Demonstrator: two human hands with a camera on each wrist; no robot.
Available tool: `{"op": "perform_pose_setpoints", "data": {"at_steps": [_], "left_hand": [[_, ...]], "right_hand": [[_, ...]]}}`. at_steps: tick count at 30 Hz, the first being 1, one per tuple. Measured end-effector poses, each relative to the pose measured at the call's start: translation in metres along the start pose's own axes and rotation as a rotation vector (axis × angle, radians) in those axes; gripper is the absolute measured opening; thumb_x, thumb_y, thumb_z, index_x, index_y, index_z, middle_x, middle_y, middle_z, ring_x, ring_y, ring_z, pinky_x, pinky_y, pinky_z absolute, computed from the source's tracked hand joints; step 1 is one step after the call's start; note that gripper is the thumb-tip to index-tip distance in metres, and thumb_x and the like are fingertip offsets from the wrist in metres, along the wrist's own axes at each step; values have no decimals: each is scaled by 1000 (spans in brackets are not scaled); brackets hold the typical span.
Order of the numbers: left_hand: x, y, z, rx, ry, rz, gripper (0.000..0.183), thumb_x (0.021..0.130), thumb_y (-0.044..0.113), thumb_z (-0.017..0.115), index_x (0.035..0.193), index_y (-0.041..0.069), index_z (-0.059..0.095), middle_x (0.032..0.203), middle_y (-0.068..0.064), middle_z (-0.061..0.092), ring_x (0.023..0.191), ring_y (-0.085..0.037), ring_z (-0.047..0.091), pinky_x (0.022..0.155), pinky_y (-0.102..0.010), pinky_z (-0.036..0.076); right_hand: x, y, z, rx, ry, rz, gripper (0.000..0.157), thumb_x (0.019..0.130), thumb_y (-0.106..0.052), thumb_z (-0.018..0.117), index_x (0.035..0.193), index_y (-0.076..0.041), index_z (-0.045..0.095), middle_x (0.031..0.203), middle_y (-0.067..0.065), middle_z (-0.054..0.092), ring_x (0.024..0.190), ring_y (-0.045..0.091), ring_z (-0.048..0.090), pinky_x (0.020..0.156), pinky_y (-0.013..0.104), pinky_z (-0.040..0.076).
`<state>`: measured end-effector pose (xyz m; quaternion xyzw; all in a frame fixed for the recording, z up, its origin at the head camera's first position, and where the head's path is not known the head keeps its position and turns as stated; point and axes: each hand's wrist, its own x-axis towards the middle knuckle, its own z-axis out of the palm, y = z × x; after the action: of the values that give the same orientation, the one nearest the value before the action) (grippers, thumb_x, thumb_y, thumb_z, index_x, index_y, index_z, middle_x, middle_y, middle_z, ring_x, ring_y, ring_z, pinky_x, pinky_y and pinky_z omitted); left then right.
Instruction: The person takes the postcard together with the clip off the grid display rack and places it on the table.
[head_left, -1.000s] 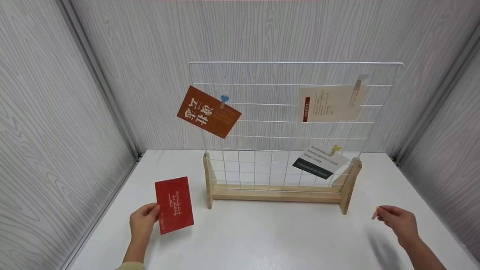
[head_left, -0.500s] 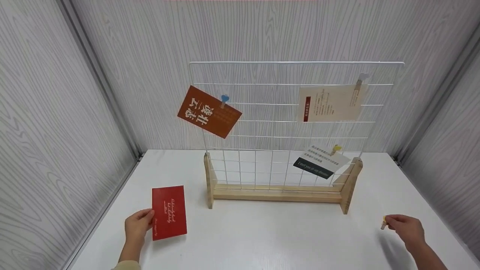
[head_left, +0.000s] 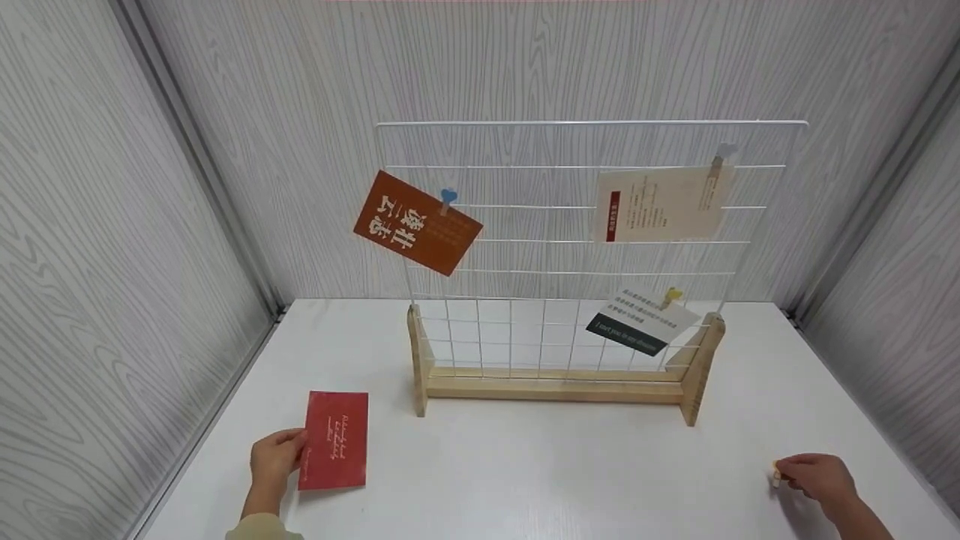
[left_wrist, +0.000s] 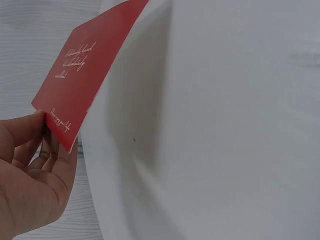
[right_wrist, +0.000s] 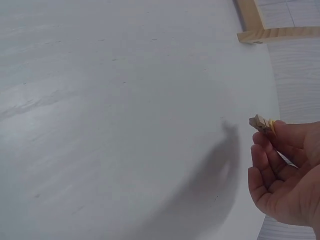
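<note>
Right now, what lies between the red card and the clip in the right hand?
The head view shows only bare white tabletop between the red card and clip.

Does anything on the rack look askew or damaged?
Two cards hang askew: the orange card, tilted and jutting past the left edge of the grid, and the two-tone card, tilted at lower right. The cream card hangs nearly level. No damage visible.

My left hand (head_left: 274,457) pinches a tilted red card (head_left: 335,441), white script; my right hand (head_left: 823,478), a yellow-topped wooden clip (right_wrist: 259,123).
</note>
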<state>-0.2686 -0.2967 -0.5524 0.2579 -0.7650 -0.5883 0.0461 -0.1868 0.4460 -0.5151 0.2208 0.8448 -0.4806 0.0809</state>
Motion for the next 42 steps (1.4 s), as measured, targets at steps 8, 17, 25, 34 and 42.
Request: {"op": "perform_pose_setpoints", "data": {"at_steps": [8, 17, 25, 34, 42], "left_hand": [[-34, 27, -3, 12, -66, -21, 30, 87, 10, 50, 108, -12, 50, 88, -15, 58, 72, -15, 55, 61, -25, 48], [-34, 24, -3, 66, -67, -23, 30, 87, 8, 49, 108, -14, 50, 101, -26, 54, 90, -32, 53, 66, -30, 48], [-32, 18, 2, 53, -22, -11, 29, 84, 5, 49, 104, -15, 53, 95, -25, 57, 81, -27, 56, 54, -24, 46], [-24, 10, 9, 167, 20, -1, 28, 84, 9, 51, 102, -13, 55, 102, -25, 55, 99, -38, 45, 72, -40, 43], [-23, 9, 11, 183, 44, 6, 32, 84, 12, 52, 103, -14, 53, 101, -27, 54, 95, -38, 48, 61, -32, 43]], "right_hand": [[2, 7, 3, -37, -24, 55, 32, 74, -21, 66, 83, 9, 60, 65, 1, 57, 61, 15, 52, 55, 30, 44], [3, 14, 7, -54, -48, 24, 29, 77, -16, 62, 84, 12, 59, 68, 3, 59, 61, 13, 54, 55, 29, 46], [0, 14, 9, -6, -53, 7, 23, 77, -12, 62, 82, 11, 61, 70, 4, 61, 61, 12, 56, 55, 28, 46], [0, 15, 9, 0, -47, 30, 29, 74, -17, 66, 83, 10, 61, 71, 5, 61, 63, 14, 56, 56, 29, 46], [-1, 15, 10, 5, -42, 37, 26, 76, -14, 63, 84, 11, 60, 70, 5, 61, 62, 15, 57, 56, 30, 46]]}}
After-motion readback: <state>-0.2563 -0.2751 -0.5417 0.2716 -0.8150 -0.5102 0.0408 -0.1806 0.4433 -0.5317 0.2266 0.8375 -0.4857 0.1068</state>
